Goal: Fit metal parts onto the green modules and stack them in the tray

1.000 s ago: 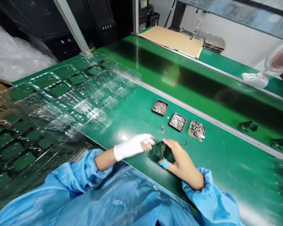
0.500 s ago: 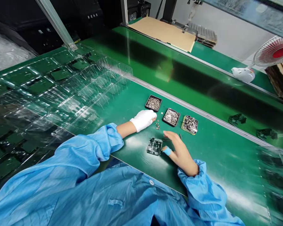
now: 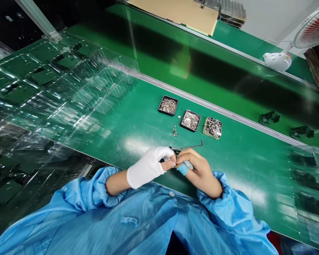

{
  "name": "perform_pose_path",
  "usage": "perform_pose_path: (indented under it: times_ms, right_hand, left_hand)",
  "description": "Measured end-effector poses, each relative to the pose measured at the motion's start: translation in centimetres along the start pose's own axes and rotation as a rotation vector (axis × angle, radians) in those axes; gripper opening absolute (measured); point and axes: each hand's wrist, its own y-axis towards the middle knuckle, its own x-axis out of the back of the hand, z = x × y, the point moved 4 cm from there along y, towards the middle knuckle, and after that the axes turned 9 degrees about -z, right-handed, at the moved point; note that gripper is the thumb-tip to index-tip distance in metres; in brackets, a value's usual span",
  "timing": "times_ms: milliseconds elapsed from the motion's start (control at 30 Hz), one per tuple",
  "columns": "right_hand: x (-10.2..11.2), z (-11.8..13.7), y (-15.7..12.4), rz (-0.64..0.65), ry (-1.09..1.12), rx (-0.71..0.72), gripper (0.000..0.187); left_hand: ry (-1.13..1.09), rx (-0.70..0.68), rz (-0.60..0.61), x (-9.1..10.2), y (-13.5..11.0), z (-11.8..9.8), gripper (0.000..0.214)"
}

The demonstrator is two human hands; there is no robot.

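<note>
My left hand (image 3: 152, 164), in a white glove with bare fingertips, pinches at the near side of a small circuit board assembly (image 3: 176, 150). Against it, fingertip to fingertip, my right hand (image 3: 198, 170) is closed too, with blue tape around its thumb. Whatever lies between the fingers is too small or too covered to make out. Most of the board is hidden behind the hands. A thin L-shaped rod (image 3: 192, 146) lies just beyond it. Several loose small metal parts (image 3: 174, 132) rest farther up the green table.
Small metal parts fill a black tray (image 3: 159, 109), a second black tray (image 3: 182, 126) and a yellowish tray (image 3: 205, 133). Clear plastic blister trays (image 3: 77, 102) cover the left side; more blister trays (image 3: 312, 177) stand at right. A metal-edged ledge (image 3: 228, 122) runs behind.
My left hand has come back from the loose metal parts to the board. My right hand has closed and moved in to meet it. The view has tilted down.
</note>
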Motion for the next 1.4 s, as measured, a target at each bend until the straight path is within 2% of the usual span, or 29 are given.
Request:
perform_pose_path:
  times_ms: [67, 133, 167, 233, 267, 300, 467, 600, 733, 967, 1133, 1233, 1400]
  right_hand:
    - [0.1, 0.2, -0.2, 0.055, -0.001, 0.022, 0.005]
    - [0.5, -0.2, -0.2, 0.053, -0.015, 0.011, 0.005]
    - [0.9, -0.6, -0.1, 0.012, -0.033, -0.012, 0.005]
    - [1.7, -1.6, 0.1, -0.115, -0.092, -0.069, 0.007]
    - [2.0, -2.2, 0.2, -0.17, -0.129, -0.085, 0.008]
    - [2.1, -2.6, 0.2, -0.2, -0.171, -0.083, 0.009]
    - [0.3, -3.6, -0.1, -0.142, -0.345, 0.031, 0.006]
    - [-0.7, -3.4, -0.3, -0.104, -0.421, 0.067, 0.007]
    - [-0.8, -3.2, -0.3, -0.1, -0.443, 0.07, 0.008]
    - [-0.8, -3.3, -0.3, -0.122, -0.407, -0.011, 0.008]
    - [-0.9, -3.3, -0.3, -0.146, -0.385, -0.014, 0.01]
    - [-1.0, -3.3, -0.3, -0.181, -0.366, -0.029, 0.008]
    - [-1.2, -3.0, -0.4, -0.223, -0.337, -0.03, 0.005]
  left_hand:
    - [0.065, -0.071, -0.024, 0.1, -0.6, 0.5, 0.019]
    - [0.152, -0.151, -0.085, 0.3, -0.9, 1.2, 0.02]
    - [0.209, -0.186, -0.128, 0.5, -0.8, 1.6, 0.027]
    - [0.341, -0.223, -0.183, 0.5, -0.4, 2.4, 0.058]
    - [0.399, -0.222, -0.182, 0.3, 0.0, 2.8, 0.069]
    - [0.441, -0.212, -0.164, 0.0, 0.3, 3.2, 0.071]
    - [0.419, -0.215, -0.125, -0.9, 1.0, 3.7, 0.042]
    - [0.411, -0.299, -0.135, -1.0, 0.5, 2.9, 0.045]
    - [0.44, -0.329, -0.136, -0.9, 0.3, 2.2, 0.042]
    - [0.598, -0.38, -0.132, -0.9, 0.2, 2.2, 0.048]
    - [0.418, -0.33, -0.041, -0.5, 0.4, 2.2, 0.047]
    - [0.376, -0.317, -0.096, -0.4, 0.6, 2.0, 0.044]
    - [0.432, -0.34, -0.16, -0.5, 1.2, 1.7, 0.029]
